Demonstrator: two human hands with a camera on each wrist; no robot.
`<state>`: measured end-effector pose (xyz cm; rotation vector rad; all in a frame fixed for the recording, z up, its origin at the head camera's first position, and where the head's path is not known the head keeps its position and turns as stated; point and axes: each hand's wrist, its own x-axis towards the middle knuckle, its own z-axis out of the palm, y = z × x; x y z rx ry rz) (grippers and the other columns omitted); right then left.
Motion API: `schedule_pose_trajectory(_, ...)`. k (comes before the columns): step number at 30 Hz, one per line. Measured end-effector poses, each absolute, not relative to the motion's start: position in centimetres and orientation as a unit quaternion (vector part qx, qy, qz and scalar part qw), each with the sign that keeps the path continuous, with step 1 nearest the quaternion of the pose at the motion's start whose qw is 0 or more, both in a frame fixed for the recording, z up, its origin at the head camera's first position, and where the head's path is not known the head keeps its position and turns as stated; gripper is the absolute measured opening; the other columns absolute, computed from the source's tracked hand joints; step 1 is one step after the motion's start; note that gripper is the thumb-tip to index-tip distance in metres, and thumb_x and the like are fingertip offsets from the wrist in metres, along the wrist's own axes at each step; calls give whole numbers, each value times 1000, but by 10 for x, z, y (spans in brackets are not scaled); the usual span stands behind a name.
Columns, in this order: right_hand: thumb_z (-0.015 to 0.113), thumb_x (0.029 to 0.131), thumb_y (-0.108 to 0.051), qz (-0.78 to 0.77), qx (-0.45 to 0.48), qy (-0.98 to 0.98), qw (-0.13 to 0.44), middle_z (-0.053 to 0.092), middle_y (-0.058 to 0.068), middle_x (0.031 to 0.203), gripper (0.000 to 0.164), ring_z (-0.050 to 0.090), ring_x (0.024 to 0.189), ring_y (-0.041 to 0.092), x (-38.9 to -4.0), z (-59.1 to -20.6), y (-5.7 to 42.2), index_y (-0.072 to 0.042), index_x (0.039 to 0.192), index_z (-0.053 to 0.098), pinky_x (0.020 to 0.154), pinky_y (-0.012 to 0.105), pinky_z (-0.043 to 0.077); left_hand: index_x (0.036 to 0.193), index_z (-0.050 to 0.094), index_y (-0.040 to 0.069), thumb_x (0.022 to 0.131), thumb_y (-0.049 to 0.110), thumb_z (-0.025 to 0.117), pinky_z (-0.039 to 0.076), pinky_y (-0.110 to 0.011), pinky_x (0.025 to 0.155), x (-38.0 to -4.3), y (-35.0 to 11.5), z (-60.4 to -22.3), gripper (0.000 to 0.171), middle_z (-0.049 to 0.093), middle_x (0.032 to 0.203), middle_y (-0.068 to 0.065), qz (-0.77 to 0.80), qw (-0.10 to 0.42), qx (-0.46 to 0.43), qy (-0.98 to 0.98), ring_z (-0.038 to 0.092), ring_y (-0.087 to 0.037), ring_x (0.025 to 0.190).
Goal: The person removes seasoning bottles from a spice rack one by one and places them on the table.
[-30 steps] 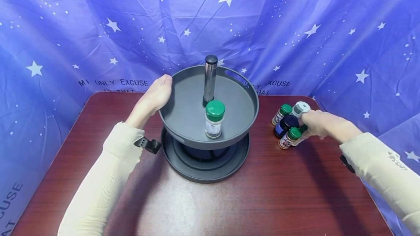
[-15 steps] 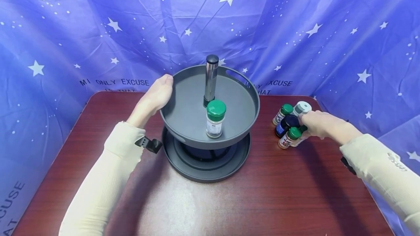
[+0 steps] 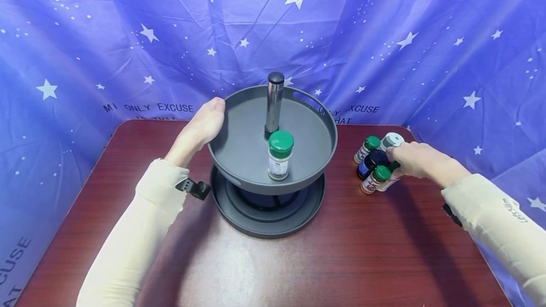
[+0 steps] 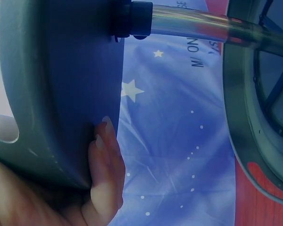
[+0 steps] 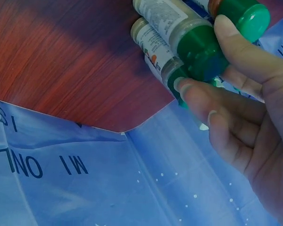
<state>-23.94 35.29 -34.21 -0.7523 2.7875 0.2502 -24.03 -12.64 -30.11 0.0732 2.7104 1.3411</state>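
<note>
My left hand [image 3: 207, 121] grips the left rim of the upper tray [image 3: 239, 155] of a dark grey two-tier stand. In the left wrist view, fingers [image 4: 105, 174] curl against the tray's underside. A green-capped spice jar [image 3: 279, 156] stands on that tray, in front of the metal post [image 3: 274, 105]. At the table's right side, my right hand [image 3: 414, 159] is at a cluster of jars. In the right wrist view, its thumb and fingers pinch the green cap of a spice jar [image 5: 198, 52]; the head view mostly hides this jar.
Beside the right hand stand two green-capped spice jars [image 3: 367, 148] [image 3: 375, 180], a dark jar [image 3: 372, 164] and a white-capped bottle [image 3: 391, 140]. The lower tray [image 3: 264, 229] rests on the reddish wooden table [image 3: 341, 259]. A blue star-patterned curtain [image 3: 247, 18] hangs behind.
The right hand has shifted very slightly at the jars. The left hand, stand and jar on the tray look unmoved.
</note>
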Motion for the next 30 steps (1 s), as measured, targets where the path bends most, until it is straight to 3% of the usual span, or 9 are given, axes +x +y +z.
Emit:
schedule_pose_trajectory(10, 87, 60, -34, 74, -238, 957, 147, 68, 9, 78, 41, 62, 68, 32, -240, -333, 353, -9, 83, 64, 56, 53, 50, 135, 42, -2, 107, 24, 15, 28, -51, 117, -240, -126, -300, 47, 42, 144, -22, 442, 58, 26, 895, 35, -33, 135)
schedule_pose_trajectory(19, 84, 67, -33, -24, -209, 961, 178, 73, 1, 75, 44, 61, 68, 13, -250, -306, 366, -4, 96, 66, 64, 41, 52, 134, 43, -2, 107, 24, 17, 28, -50, 117, -239, -126, -299, 46, 42, 145, -22, 435, 56, 25, 899, 34, -33, 136)
schedule_pose_trajectory(30, 81, 73, -37, -82, -180, 969, 151, 74, 23, 101, 58, 67, 90, 34, -259, -276, 364, 1, 112, 63, 77, 57, 54, 134, 43, -2, 107, 24, 16, 28, -50, 117, -238, -127, -299, 46, 42, 145, -22, 440, 57, 25, 896, 35, -32, 135)
